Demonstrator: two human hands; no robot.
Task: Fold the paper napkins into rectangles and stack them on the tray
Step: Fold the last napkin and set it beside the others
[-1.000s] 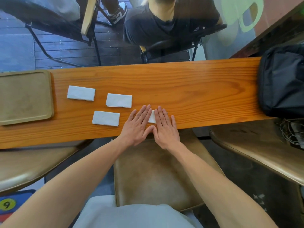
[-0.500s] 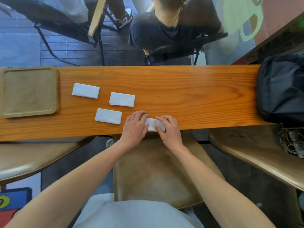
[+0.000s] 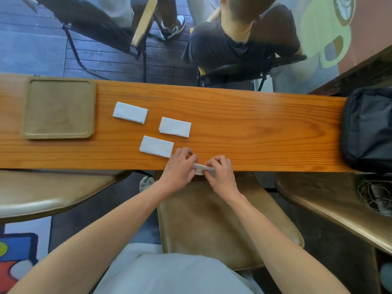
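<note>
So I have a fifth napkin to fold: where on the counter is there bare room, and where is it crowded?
Bare wood runs from the right hand to the black bag. The brown square tray holds nothing. It is crowded left of centre: three folded white napkins lie between the tray and the left hand, and both hands pinch a fourth napkin at the near edge.

Napkins: the three folded ones (image 3: 130, 112) (image 3: 175, 127) (image 3: 156, 146) before me are plain white.
Desk (image 3: 244, 128): orange wood, dark streaked grain.
Tray (image 3: 91, 107): dull olive-brown.
Bag (image 3: 369, 128): black.
My chair seat (image 3: 212, 225): worn tan.
</note>
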